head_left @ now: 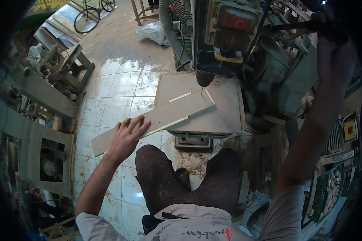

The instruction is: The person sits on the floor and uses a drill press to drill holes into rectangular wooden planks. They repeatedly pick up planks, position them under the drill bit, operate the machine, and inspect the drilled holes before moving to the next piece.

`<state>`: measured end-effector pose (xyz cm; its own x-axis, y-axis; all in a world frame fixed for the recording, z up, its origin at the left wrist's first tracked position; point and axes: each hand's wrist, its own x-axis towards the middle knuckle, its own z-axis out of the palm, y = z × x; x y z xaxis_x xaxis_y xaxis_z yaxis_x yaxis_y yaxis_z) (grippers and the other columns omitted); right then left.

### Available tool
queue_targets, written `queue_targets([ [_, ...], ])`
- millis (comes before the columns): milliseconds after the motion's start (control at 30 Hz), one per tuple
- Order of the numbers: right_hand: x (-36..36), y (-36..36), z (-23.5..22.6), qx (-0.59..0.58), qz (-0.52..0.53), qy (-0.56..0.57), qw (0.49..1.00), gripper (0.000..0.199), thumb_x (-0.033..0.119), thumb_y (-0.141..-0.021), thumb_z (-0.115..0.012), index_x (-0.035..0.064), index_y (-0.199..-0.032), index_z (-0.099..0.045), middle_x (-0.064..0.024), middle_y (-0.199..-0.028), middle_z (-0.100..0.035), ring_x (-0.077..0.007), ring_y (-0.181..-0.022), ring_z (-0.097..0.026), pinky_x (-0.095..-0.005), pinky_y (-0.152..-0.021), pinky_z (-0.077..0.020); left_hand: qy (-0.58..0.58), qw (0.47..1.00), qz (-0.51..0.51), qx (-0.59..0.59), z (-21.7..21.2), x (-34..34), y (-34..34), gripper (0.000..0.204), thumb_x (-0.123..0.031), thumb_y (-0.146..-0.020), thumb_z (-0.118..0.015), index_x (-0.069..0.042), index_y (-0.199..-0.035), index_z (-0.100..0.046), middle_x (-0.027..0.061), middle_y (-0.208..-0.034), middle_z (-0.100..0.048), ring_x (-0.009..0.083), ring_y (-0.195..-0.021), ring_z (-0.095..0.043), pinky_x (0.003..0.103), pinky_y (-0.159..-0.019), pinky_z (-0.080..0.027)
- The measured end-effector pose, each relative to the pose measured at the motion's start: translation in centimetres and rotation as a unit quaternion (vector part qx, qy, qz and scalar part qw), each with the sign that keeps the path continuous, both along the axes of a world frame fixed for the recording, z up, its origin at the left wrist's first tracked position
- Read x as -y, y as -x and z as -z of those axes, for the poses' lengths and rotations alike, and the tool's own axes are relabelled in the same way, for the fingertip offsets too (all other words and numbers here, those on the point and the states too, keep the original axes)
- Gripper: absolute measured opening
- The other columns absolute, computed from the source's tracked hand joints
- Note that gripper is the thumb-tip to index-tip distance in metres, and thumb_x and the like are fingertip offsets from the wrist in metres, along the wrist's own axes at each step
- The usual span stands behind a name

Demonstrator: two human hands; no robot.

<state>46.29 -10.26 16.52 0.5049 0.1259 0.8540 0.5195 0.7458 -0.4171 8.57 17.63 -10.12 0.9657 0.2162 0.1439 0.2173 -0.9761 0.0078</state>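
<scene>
Board (pixel 173 113) lies across the drill-press bench (pixel 230 116), its far end by the bit (pixel 201 90). Hands apart: left hand (pixel 127 135) spread on it, right hand (pixel 332 34) at a lever (pixel 291 26), grip unclear. Dark spots (pixel 160 121) suggest drilled holes; more drilling seems left.

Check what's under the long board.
The long board lies over the drill table on the right and overhangs tiled floor on the left; its underside and whatever it covers are hidden.
</scene>
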Motion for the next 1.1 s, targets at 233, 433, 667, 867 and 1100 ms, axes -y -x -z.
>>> queue_targets([
  [233,3.3,4.4,5.1,0.004,-0.134,0.059,0.989,0.031,0.019,-0.096,-0.037,-0.0047,-0.1,-0.056,-0.0178,-0.1,-0.058,-0.032,-0.103,-0.055,-0.0525,-0.106,-0.0371,-0.003,1.0,0.003,-0.005,0.3,-0.2,0.0,0.064,-0.002,-0.078,-0.064,-0.019,-0.138,-0.05,0.007,-0.14,-0.046,0.0321,-0.12,-0.047,0.045,-0.097,-0.038],
  [433,3.7,7.8,10.5,-0.036,-0.067,-0.002,0.997,0.029,0.018,-0.092,-0.037,0.001,-0.09,-0.06,-0.0163,-0.094,-0.063,-0.0347,-0.108,-0.057,-0.0549,-0.112,-0.029,-0.002,1.0,0.004,-0.014,0.2,-0.3,-0.2,0.068,0.0,-0.075,-0.065,-0.02,-0.138,-0.049,0.0068,-0.14,-0.045,0.0322,-0.121,-0.046,0.046,-0.099,-0.038],
  [667,3.2,8.8,16.4,-0.051,-0.073,-0.075,0.993,0.028,0.025,-0.09,-0.038,0.0074,-0.073,-0.051,-0.016,-0.093,-0.064,-0.042,-0.116,-0.055,-0.0598,-0.115,-0.0203,0.008,1.0,0.003,-0.003,0.2,-0.3,-0.2,0.07,0.003,-0.074,-0.062,-0.022,-0.138,-0.049,0.0049,-0.141,-0.045,0.0317,-0.118,-0.047,0.046,-0.097,-0.038],
  [867,2.4,9.8,17.6,-0.064,-0.006,-0.087,0.994,0.028,0.025,-0.091,-0.039,0.0079,-0.07,-0.045,-0.0133,-0.079,-0.058,-0.0402,-0.107,-0.058,-0.0608,-0.115,-0.018,0.005,1.0,0.002,-0.022,0.1,-0.1,-0.2,0.072,0.001,-0.073,-0.065,-0.022,-0.139,-0.049,0.0056,-0.141,-0.044,0.0333,-0.119,-0.046,0.047,-0.098,-0.038],
  [1100,3.5,4.7,6.8,-0.015,-0.053,0.006,0.998,0.018,0.015,-0.09,-0.042,0.0041,-0.076,-0.045,-0.0131,-0.08,-0.051,-0.033,-0.098,-0.057,-0.0569,-0.11,-0.033,-0.005,1.0,0.0,-0.024,0.3,-0.3,-0.2,0.07,0.0,-0.075,-0.066,-0.022,-0.139,-0.049,0.0058,-0.142,-0.044,0.0349,-0.12,-0.047,0.047,-0.1,-0.037],
])
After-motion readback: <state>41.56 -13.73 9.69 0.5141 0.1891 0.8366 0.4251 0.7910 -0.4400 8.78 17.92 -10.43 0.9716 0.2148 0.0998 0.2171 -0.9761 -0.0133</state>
